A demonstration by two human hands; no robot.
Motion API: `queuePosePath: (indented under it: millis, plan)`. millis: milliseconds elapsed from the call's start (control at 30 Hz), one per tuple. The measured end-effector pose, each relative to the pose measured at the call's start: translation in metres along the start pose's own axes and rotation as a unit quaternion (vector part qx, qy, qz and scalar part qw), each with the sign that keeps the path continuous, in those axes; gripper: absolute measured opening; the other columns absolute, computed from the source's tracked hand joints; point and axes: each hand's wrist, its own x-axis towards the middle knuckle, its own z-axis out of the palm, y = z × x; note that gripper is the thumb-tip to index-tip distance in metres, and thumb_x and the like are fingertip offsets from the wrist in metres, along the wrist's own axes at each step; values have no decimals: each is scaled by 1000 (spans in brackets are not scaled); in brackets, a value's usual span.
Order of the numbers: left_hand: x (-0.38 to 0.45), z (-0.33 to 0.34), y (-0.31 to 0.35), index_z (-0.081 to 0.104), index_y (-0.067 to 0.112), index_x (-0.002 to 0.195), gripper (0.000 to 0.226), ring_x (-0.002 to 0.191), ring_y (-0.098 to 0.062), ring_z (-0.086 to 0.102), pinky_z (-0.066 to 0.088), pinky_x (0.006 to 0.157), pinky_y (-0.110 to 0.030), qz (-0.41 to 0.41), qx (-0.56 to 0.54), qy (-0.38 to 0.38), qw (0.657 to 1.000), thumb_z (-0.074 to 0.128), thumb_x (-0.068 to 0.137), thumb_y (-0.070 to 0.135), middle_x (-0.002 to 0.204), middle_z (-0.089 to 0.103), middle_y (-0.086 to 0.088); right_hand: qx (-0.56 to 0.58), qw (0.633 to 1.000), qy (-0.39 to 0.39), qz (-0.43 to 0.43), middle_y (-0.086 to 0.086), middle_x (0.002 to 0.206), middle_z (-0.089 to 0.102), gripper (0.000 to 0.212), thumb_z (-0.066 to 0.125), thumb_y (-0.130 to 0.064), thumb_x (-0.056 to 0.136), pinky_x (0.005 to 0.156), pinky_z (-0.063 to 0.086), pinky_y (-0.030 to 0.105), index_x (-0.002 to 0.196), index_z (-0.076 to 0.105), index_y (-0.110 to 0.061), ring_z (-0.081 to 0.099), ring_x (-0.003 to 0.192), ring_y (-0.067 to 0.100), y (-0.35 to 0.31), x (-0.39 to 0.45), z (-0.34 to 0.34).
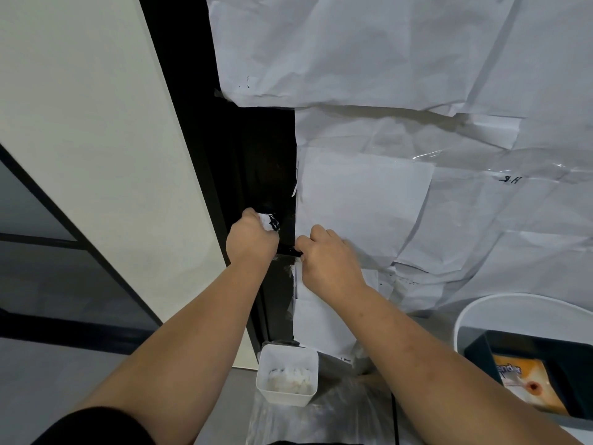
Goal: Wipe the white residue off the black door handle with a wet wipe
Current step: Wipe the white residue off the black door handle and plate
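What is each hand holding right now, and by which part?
The left hand grips a bunched wet wipe against the black door handle. The right hand grips the handle's right end.

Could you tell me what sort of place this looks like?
Probably an indoor doorway: a black door covered in taped paper, beside a white wall, with a tub on the floor.

Both your bare forearms reach forward, hands close together. Your left hand [250, 237] is fisted, fingers curled round a wad. Your right hand [327, 255], just beside it, pinches with curled fingers.
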Motion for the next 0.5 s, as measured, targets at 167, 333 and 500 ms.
queuePosePath:
  millis: [167, 333, 500]
  plan:
    - [-3, 8, -5, 52, 6, 110, 31, 73, -20, 56, 42, 55, -23, -8, -48, 24, 999, 67, 86, 17, 85, 57, -4, 2, 1000, 7, 0, 4, 83, 50, 27, 63, -1, 70, 56, 30, 31, 94, 65, -14, 47, 71, 23, 1, -2, 0]
    - [-1, 13, -9, 55, 14, 95, 27, 92, -27, 68, 57, 75, -36, -179, -363, -20, 914, 77, 79, 15, 95, 66, -10, 6, 1000, 2, 1, 4, 86, 51, 26, 61, -3, 74, 59, 30, 32, 96, 64, -15, 49, 75, 24, 1, -2, -1]
    - [1, 3, -8, 57, 8, 111, 31, 86, -23, 72, 60, 78, -41, -280, -503, -113, 810, 72, 85, 11, 103, 69, -15, 9, 1000, -6, -5, 5, 90, 52, 26, 60, -5, 77, 62, 30, 32, 101, 64, -16, 50, 79, 24, 1, -2, -4]
